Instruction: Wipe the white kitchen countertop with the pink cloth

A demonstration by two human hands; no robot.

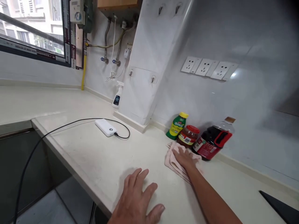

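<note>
My right hand [185, 158] holds a folded pale pink cloth [174, 163] down against the white countertop, its fingers pressed over the top. Just behind the cloth stand a green bottle with a yellow cap [177, 127], a red-lidded jar [188, 136] and a large bottle of dark liquid [211, 141] with a red handle and label. My left hand [137, 199] is open, palm down with fingers spread, over the counter near its front edge. Nothing is in it, and whether it touches the surface I cannot tell.
A white power bank [105, 127] lies on the counter, its black cable [70, 123] running off the front edge. A spray bottle [118, 95] stands by the wall pillar. Wall sockets [205, 67] are above the bottles. A dark flat object [279, 205] lies at right.
</note>
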